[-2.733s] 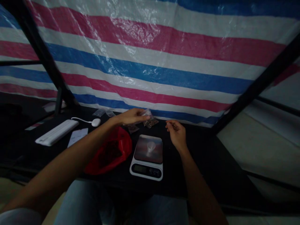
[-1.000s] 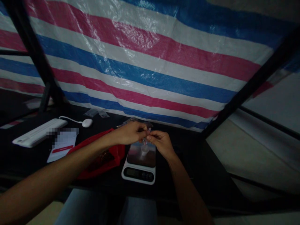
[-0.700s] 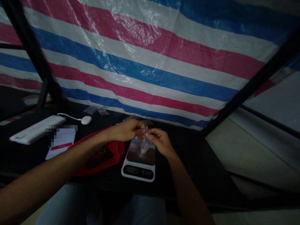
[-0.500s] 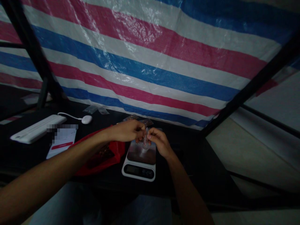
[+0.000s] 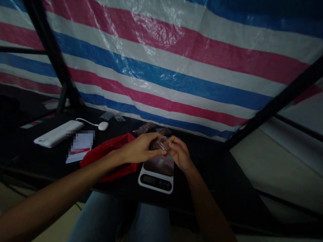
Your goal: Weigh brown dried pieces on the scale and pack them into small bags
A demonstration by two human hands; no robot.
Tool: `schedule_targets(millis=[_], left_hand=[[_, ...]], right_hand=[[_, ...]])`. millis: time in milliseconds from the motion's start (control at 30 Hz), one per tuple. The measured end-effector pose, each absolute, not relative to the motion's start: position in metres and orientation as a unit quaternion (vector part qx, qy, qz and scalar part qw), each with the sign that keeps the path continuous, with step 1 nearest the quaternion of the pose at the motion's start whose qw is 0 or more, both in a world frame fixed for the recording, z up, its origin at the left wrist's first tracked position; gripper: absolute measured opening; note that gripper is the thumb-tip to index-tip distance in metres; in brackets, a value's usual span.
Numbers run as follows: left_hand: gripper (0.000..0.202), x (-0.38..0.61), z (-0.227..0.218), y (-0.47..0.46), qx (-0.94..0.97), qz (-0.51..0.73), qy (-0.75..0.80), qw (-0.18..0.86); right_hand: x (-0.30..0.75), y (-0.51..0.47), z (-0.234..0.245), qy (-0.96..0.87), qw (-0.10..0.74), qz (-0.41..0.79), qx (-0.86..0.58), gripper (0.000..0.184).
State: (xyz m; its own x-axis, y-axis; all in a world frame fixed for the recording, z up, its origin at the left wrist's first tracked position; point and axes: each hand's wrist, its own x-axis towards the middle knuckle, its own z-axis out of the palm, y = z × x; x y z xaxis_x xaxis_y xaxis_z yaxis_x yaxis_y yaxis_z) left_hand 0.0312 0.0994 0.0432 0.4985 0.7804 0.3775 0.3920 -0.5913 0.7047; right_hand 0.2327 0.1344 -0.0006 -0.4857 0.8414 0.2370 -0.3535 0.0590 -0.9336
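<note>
A small clear plastic bag [image 5: 160, 143] is between my hands, above the kitchen scale [image 5: 158, 164]. My left hand [image 5: 143, 148] curves around the bag's left side, with thumb and fingers gripping it. The fingertips of my right hand [image 5: 180, 153] pinch its right edge. Something brownish shows through the plastic, but I cannot tell whether it is inside the bag or behind it. Left of the scale lies an open red bag [image 5: 107, 146], partly covered by my left forearm.
Several small filled clear packets [image 5: 147, 126] lie behind my hands. Further left are flat clear bags [image 5: 107, 115], a white cable with a round end [image 5: 103, 126], a long white device [image 5: 59, 133] and a printed paper [image 5: 81, 148]. A striped sheet [image 5: 161, 74] hangs behind the black table.
My left hand has gone from pinching the bag's top to spreading around its side. The bag no longer hangs upright and is tilted. The whole view has shifted slightly.
</note>
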Motion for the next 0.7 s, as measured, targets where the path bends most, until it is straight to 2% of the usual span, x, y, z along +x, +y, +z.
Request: schedule_targets(millis=[67,200,367,467,700], left_hand=[[0.033,0.026,0.043,0.095,0.812,0.361,0.359,0.284],[0.036,-0.008,0.066,0.081,0.827,0.325,0.391,0.238],[0.03,-0.068,0.106,0.061,0.864,0.061,0.487,0.114],[0.025,-0.084,0.113,0.058,0.853,-0.081,0.514,0.035],[0.03,-0.059,0.107,0.078,0.844,-0.262,0.461,-0.082]], right_hand=[[0.233,0.134,0.001,-0.56,0.451,0.663,-0.209,0.033],[0.235,0.135,0.003,-0.557,0.469,0.652,-0.21,0.032],[0.234,0.138,0.002,-0.542,0.498,0.639,-0.224,0.03],[0.233,0.138,0.001,-0.552,0.487,0.636,-0.232,0.032],[0.233,0.14,-0.003,-0.576,0.477,0.617,-0.246,0.032]])
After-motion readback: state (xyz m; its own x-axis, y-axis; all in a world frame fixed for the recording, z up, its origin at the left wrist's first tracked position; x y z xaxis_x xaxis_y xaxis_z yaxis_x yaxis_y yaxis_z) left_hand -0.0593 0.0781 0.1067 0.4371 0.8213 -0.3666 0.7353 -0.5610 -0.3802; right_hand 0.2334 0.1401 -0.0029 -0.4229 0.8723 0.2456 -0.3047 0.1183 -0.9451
